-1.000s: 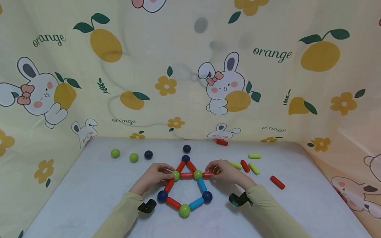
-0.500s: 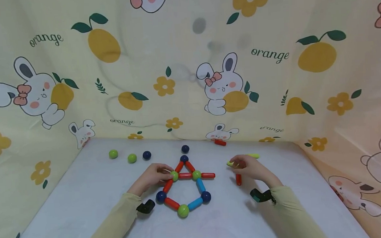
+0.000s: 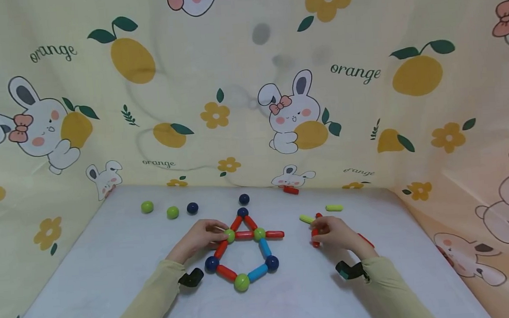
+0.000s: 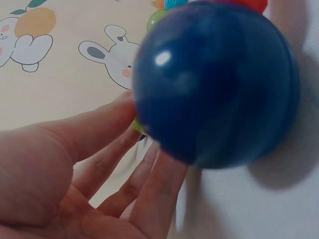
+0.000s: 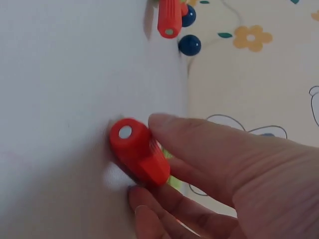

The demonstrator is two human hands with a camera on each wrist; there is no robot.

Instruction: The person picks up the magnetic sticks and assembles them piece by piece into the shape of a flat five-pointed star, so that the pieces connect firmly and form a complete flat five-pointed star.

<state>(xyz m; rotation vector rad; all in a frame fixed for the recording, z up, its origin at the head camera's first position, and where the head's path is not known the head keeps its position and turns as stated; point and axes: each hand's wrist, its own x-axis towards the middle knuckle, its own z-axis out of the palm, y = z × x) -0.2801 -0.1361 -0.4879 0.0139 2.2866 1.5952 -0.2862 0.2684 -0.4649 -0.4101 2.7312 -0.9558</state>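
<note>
On the white table a flat frame of magnetic rods and balls makes a triangle over a five-sided shape. My left hand [image 3: 200, 238] pinches the green ball [image 3: 229, 236] at its left corner; in the left wrist view a navy ball [image 4: 214, 89] mostly hides that ball. From the right green ball [image 3: 259, 234] a red rod [image 3: 274, 234] sticks out to the right, its far end free. My right hand [image 3: 335, 233] is at the loose rods, pinching a red magnetic rod [image 5: 142, 152] between thumb and fingers, close over the table.
Beside the right fingers lie another red rod [image 3: 318, 215] and a yellow-green rod [image 3: 306, 219], with a second yellow-green rod [image 3: 334, 207] behind. A red rod [image 3: 291, 190] lies at the back edge. Loose green balls [image 3: 147, 207] and navy balls [image 3: 192, 208] sit at the back left.
The right hand has let go of the red rod at the frame's right green ball, moved right to the loose rods and taken hold of a red one. The left hand keeps its place.
</note>
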